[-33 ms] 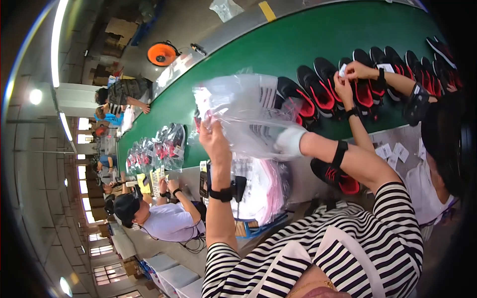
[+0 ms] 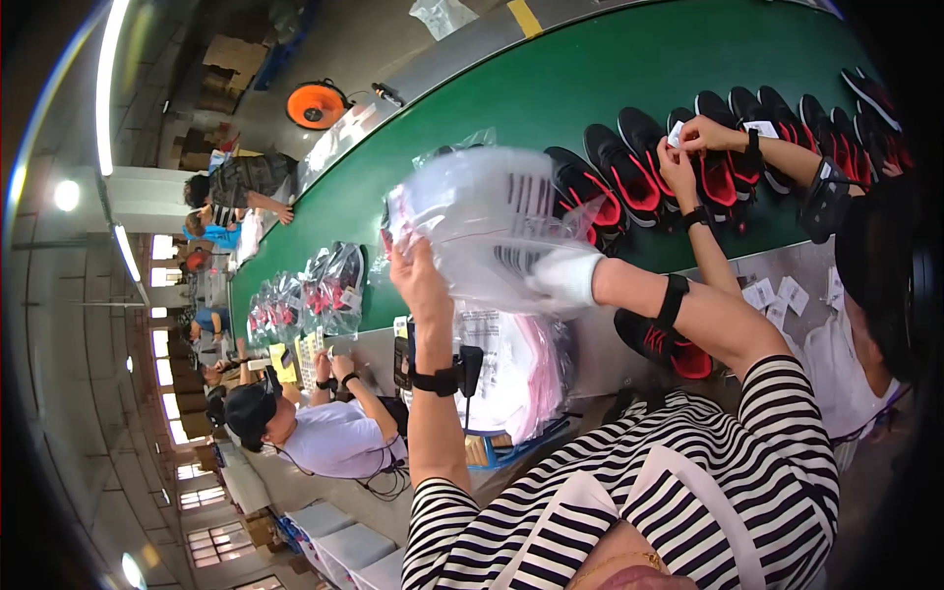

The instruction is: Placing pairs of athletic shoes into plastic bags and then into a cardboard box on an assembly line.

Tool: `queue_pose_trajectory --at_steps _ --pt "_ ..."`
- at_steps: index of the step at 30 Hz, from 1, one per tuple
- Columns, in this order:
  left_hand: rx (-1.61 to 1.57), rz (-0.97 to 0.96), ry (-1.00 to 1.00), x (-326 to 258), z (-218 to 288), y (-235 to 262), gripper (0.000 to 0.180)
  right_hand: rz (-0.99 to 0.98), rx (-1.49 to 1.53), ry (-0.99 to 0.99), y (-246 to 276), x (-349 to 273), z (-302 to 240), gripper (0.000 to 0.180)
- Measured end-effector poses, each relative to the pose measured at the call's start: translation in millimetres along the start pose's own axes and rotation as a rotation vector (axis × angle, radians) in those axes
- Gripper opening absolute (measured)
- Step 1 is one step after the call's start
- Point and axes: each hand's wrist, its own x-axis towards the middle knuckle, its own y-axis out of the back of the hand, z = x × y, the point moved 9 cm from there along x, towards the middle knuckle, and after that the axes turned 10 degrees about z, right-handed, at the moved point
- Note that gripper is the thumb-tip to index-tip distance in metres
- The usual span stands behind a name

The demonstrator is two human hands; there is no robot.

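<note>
A clear plastic bag [image 2: 472,211] with dark print lines is stretched between my hands above the green conveyor belt [image 2: 433,108]. My left hand [image 2: 421,280] is closed on its left edge, thumb and fingers pinching the film. My right hand [image 2: 568,279], in a white glove, lies at the bag's right lower side; its fingers are hidden by film and blur. Dark and red patches show by the bag's left edge, too covered to name. Just past the bag stands a row of black sneakers [image 2: 639,167] with red linings. Another black and red sneaker [image 2: 661,344] lies below my right forearm.
A pile of plastic bags [image 2: 511,374] rests on a blue-framed stool before me. Bagged shoes [image 2: 332,285] sit along the belt to the left. At right, a co-worker's hands [image 2: 688,147] hold a white tag over the sneakers. Another person [image 2: 334,433] works at left.
The bag has swung and spread slightly, its upper part now blurred. My left hand has shifted a little to the left.
</note>
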Motion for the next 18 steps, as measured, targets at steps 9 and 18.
queue_pose_trajectory --at_steps 9,18 --pt "-0.250 0.008 0.120 45 2 49 0.016 0.657 0.075 -0.383 58 -42 103 0.053" --pt "-0.109 -0.067 0.028 52 -27 4 0.016 0.057 -0.318 -0.456 -111 10 162 0.047"
